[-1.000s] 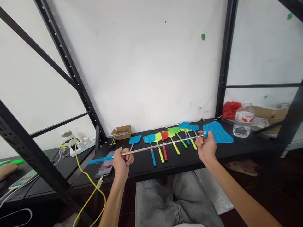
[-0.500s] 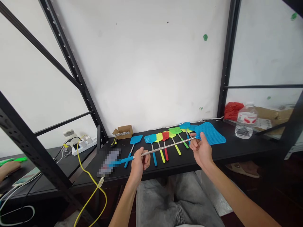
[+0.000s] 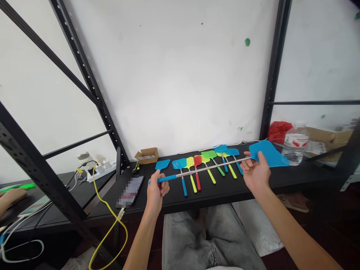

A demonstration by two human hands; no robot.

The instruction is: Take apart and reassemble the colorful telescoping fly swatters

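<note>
A blue fly swatter (image 3: 208, 169) with an extended metal rod is held level in front of me. My left hand (image 3: 158, 187) is closed around its blue handle. At the other end, my right hand (image 3: 256, 170) pinches the neck just below the blue mesh head. Beyond the rod, several smaller-looking swatters lie in a row on the black shelf, among them a red swatter (image 3: 197, 161), a green swatter (image 3: 209, 154) and a blue swatter (image 3: 180, 164). Another blue swatter (image 3: 162, 164) lies behind my left hand, which hides its lower part.
A phone (image 3: 131, 191) lies on the black shelf (image 3: 225, 191) at left, near a yellow cable (image 3: 108, 204). Behind it are a small cardboard box (image 3: 147, 155) and a power strip (image 3: 102, 170). A water bottle (image 3: 295, 144) stands at right. Another person's hand (image 3: 12, 198) shows at far left.
My left hand has slid from the metal rod to the blue handle. My right hand has moved right with the swatter's head, which is now close to the bottle.
</note>
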